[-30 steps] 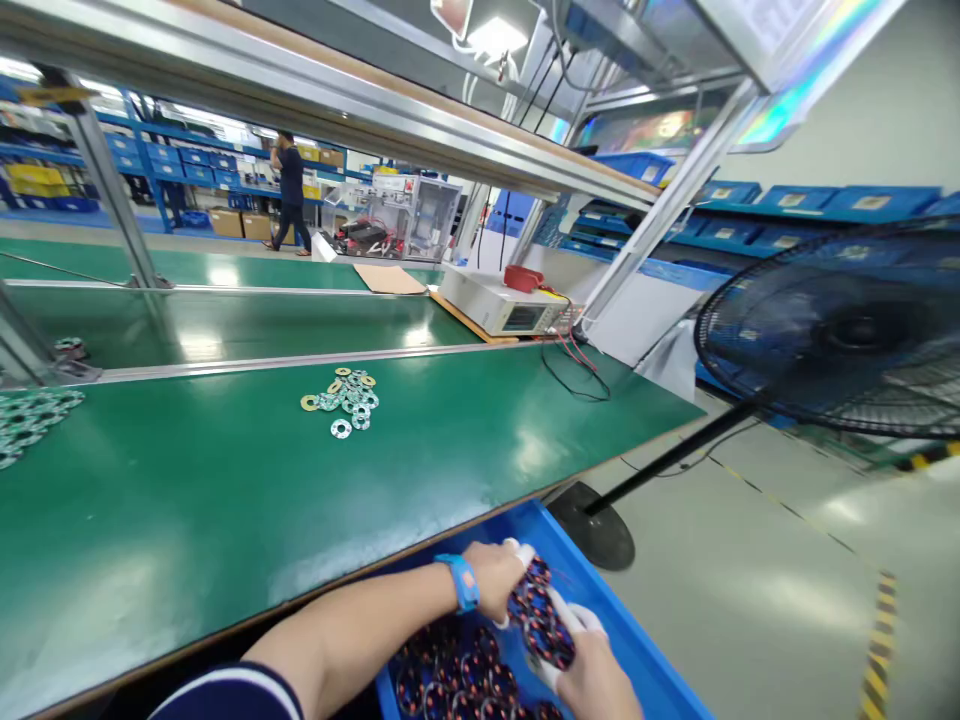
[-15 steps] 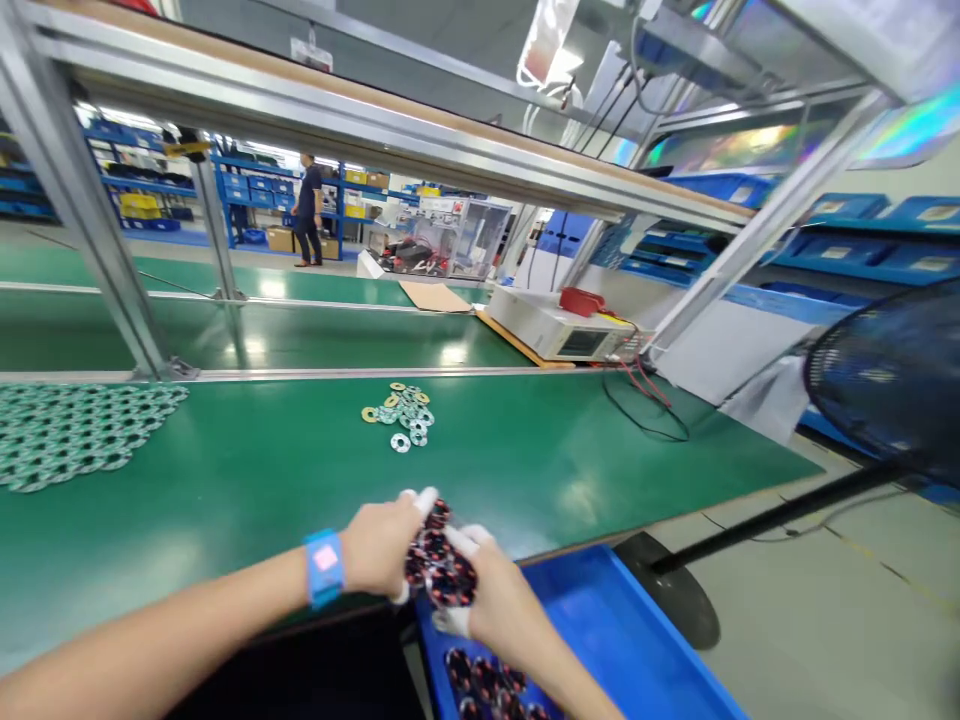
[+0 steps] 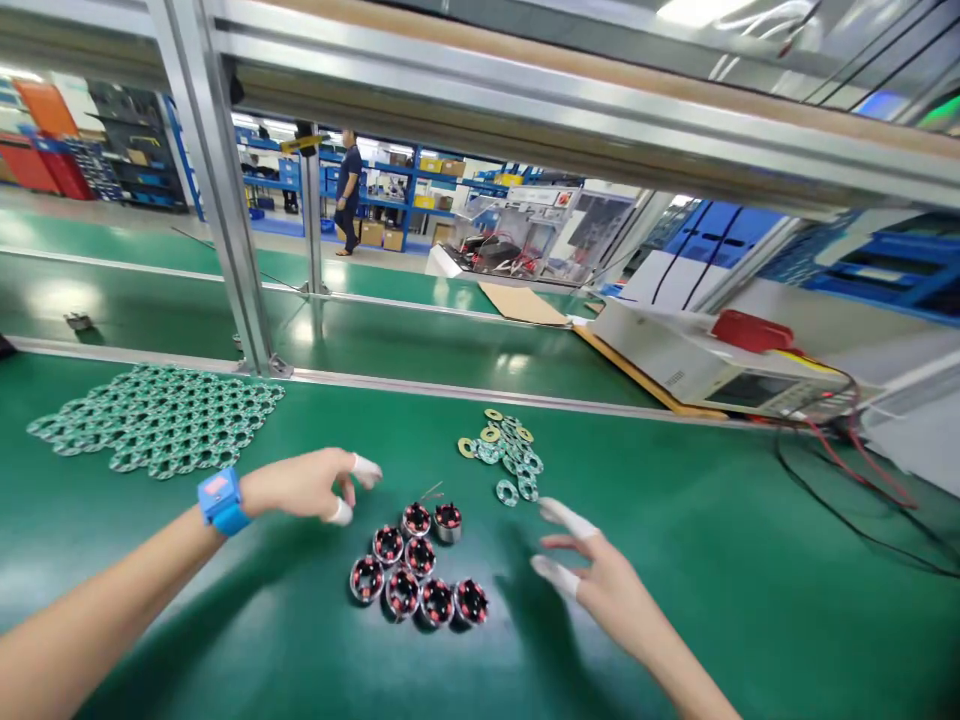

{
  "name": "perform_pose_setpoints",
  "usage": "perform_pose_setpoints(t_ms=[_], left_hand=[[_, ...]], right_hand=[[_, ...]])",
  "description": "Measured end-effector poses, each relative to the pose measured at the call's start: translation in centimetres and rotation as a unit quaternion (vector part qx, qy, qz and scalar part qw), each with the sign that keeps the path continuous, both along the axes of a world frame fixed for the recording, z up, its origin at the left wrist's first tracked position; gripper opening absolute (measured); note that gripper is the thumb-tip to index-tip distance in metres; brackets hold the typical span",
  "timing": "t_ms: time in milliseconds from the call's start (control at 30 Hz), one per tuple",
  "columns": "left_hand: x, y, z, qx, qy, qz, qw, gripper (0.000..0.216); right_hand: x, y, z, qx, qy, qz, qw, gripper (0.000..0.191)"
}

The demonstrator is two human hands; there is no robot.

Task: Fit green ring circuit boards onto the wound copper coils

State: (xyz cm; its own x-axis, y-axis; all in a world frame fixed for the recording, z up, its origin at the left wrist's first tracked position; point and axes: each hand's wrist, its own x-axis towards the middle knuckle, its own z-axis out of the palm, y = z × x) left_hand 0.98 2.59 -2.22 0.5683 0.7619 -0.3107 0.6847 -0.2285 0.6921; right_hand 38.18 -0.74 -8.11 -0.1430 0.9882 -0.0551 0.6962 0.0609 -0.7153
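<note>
Several small round wound coils [image 3: 416,568] with red and black windings stand in a cluster on the green mat [image 3: 675,560]. My left hand [image 3: 311,484], with a blue wristband and white finger cots, hovers just left of the cluster, fingers loosely spread and holding nothing. My right hand [image 3: 592,575] is to the right of the coils, fingers apart and empty, also with white cots. A small heap of flat ring-shaped boards [image 3: 506,455] lies behind the coils.
A wide sheet of green ring boards [image 3: 161,418] lies at the left. A white test instrument [image 3: 720,370] with red and black leads stands at the back right. An aluminium post [image 3: 225,200] rises behind the mat. A person [image 3: 347,190] walks far off.
Both hands lifted a handful of coils out of the blue bin, carried them over the mat, set them down and let go. The view swung left, so the bin and the fan left the picture.
</note>
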Motion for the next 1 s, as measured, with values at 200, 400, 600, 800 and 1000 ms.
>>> perform_pose_setpoints(t_ms=[200, 400, 600, 800, 1000], left_hand=[[4.0, 4.6, -3.7, 0.06, -0.094, -0.128, 0.985, 0.056], [8.5, 5.3, -5.6, 0.098, -0.119, -0.184, 0.971, 0.054], [6.4, 8.2, -4.9, 0.067, -0.14, -0.121, 0.98, 0.076], [5.8, 8.9, -6.3, 0.05, -0.132, 0.052, 0.989, 0.105], [6.1, 9.3, -7.5, 0.054, -0.17, 0.053, 0.983, 0.091]], right_hand=[[3.1, 5.6, -4.1, 0.231, -0.244, 0.037, 0.941, 0.087], [-0.1, 9.8, -3.8, 0.211, -0.327, 0.151, 0.909, 0.072], [-5.1, 13.8, -3.5, 0.311, -0.242, 0.035, 0.918, 0.055], [-8.7, 12.7, -1.8, 0.282, -0.068, 0.124, 0.949, 0.03], [-12.1, 13.4, -0.4, 0.253, 0.01, 0.291, 0.923, 0.035]])
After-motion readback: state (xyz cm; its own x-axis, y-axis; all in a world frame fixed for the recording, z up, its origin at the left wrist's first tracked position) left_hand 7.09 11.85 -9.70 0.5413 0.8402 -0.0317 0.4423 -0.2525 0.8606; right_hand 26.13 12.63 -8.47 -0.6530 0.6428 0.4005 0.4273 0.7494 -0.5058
